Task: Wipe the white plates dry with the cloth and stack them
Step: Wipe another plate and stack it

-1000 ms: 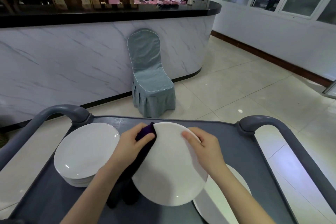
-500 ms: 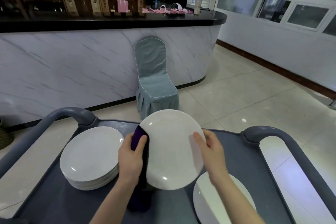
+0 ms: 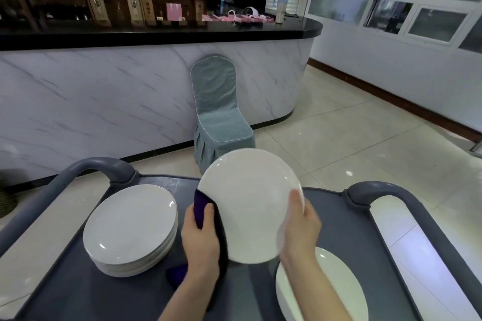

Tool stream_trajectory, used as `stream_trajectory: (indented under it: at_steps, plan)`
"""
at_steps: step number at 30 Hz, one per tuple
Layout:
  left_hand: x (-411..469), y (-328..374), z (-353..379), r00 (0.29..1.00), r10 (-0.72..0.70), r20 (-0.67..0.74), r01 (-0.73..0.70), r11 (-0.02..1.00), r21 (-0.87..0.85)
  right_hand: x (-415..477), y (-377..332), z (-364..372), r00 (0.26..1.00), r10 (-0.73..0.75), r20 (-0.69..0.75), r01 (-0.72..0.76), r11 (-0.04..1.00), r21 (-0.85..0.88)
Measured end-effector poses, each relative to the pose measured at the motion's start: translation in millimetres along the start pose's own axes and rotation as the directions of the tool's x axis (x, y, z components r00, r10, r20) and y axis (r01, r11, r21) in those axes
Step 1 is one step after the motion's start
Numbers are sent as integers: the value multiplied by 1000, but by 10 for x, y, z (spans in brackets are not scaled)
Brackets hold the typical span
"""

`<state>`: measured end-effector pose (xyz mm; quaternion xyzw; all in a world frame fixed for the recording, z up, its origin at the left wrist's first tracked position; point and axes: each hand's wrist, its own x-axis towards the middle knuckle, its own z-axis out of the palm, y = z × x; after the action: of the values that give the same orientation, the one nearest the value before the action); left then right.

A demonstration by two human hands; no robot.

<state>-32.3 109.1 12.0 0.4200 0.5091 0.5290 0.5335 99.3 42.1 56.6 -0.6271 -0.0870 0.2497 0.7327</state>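
Note:
A white plate [image 3: 250, 203] is held tilted upright above the grey cart top [image 3: 104, 292]. My left hand [image 3: 200, 240] grips a dark purple cloth [image 3: 202, 207] pressed against the plate's left edge; the cloth hangs down behind my wrist. My right hand [image 3: 300, 224] holds the plate's right rim, thumb on its face. A stack of several white plates [image 3: 130, 227] rests on the cart at the left. Another white plate [image 3: 326, 286] lies on the cart at the lower right, partly hidden by my right forearm.
The cart has curved grey handles at the far left [image 3: 86, 169] and far right [image 3: 378, 190]. Beyond it stands a grey covered chair [image 3: 216, 117] against a marble-fronted bar counter [image 3: 104, 101]. Tiled floor [image 3: 352, 143] spreads to the right.
The held plate has been lifted and tipped from nearly flat to upright. My left hand with the cloth slid to its left edge. The view has tilted upward.

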Motion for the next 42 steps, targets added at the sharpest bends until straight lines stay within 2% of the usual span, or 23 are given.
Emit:
stream_trajectory:
  at_steps: [2,3,6,8,11,12,14,16,18,20,22,23,25,26,28,30,31,33,35,36,37,39,42]
  plan:
    - [17,-28,-20,1000,-23,-16,23,1000,-11,-99,163,-13,995,96,22,-95,995,-35]
    - [64,-21,-69,1000,-13,15,13,1000,-3,-98,182,-55,992,99,72,-93,991,-94]
    - [242,55,-265,982,94,166,-117,984,131,135,62,-224,964,-25,264,106,948,-300]
    - [322,155,-314,927,163,339,-255,935,247,303,-96,-258,880,-94,466,315,849,-423]
    - [364,280,-260,781,138,609,-386,873,298,383,-244,-176,707,-20,707,592,564,-576]
    - [363,302,-234,739,112,664,-408,859,310,393,-226,-158,665,15,747,627,533,-568]
    - [349,318,-209,714,83,696,-407,857,316,392,-201,-162,657,29,754,593,597,-540]
    - [332,260,-218,784,112,610,-349,893,285,389,-233,-197,741,-48,670,508,692,-513]
    - [266,116,-199,915,123,384,-220,950,220,366,-192,-195,888,-140,438,352,819,-453]
    - [110,-25,-99,990,31,136,-45,994,100,230,-22,-98,989,-33,143,63,976,-210]
    - [1,-122,22,997,-74,-36,75,997,13,21,212,50,986,165,-38,-164,986,27]
    - [-7,-139,43,993,-102,-67,102,995,2,-54,307,87,974,217,-61,-212,974,76]
    - [87,-112,-3,991,-132,-32,132,991,6,-113,412,50,976,217,16,-218,974,69]
    - [162,-79,-54,990,-141,1,141,990,18,-115,417,-22,983,160,92,-162,987,6]
    - [312,-13,-149,988,-149,45,147,988,50,-88,408,-224,963,-39,267,96,974,-205]
    - [416,62,-200,985,-153,73,149,987,59,-72,375,-421,871,-206,446,397,830,-392]
    - [457,105,-215,983,-162,85,157,985,65,-56,354,-489,794,-278,540,551,704,-448]
    - [532,193,-241,974,-193,117,183,979,94,-1,309,-582,530,-412,741,847,294,-442]
    - [575,263,-249,957,-235,171,217,969,117,44,237,-589,261,-412,873,943,-86,-323]
    - [580,293,-240,947,-249,202,229,966,118,50,215,-568,167,-397,902,942,-206,-265]
    - [578,314,-229,938,-260,229,240,964,113,40,189,-533,100,-395,913,937,-272,-221]
    - [560,371,-223,920,-296,257,281,955,96,-2,145,-481,51,-424,904,932,-306,-196]
    - [526,442,-220,896,-305,322,314,949,25,-114,84,-453,101,-463,880,947,-228,-229]
